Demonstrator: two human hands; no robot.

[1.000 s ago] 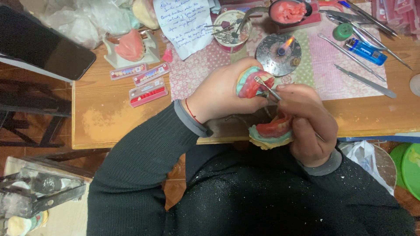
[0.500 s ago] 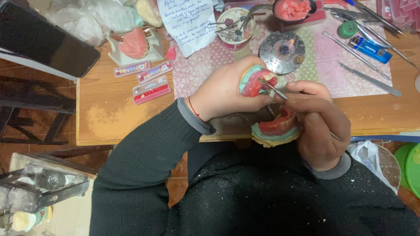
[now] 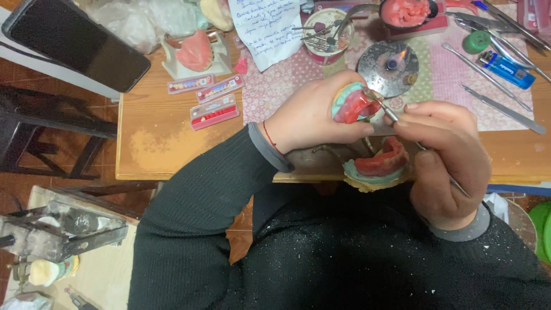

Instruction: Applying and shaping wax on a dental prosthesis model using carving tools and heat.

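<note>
Above the worktop's [image 3: 172,155] near edge, the left hand [image 3: 313,115] closes its grip around a small plaster cast [image 3: 354,103] carrying red wax, while the right hand [image 3: 445,152] pinches a thin metal tool [image 3: 385,109] against it. The cast looks light but brittle, its wax soft; best held by the plaster sides. A second cast [image 3: 379,169] sits below, a small flame [image 3: 399,57] beyond.

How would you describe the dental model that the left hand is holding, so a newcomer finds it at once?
Start at the wooden table and go to the round metal burner with its small flame. Just in front of it, the left hand grips a dental model with a pale green base and red wax. Unlike the second model at the table edge, it is lifted and touched by a thin metal tool.
</note>
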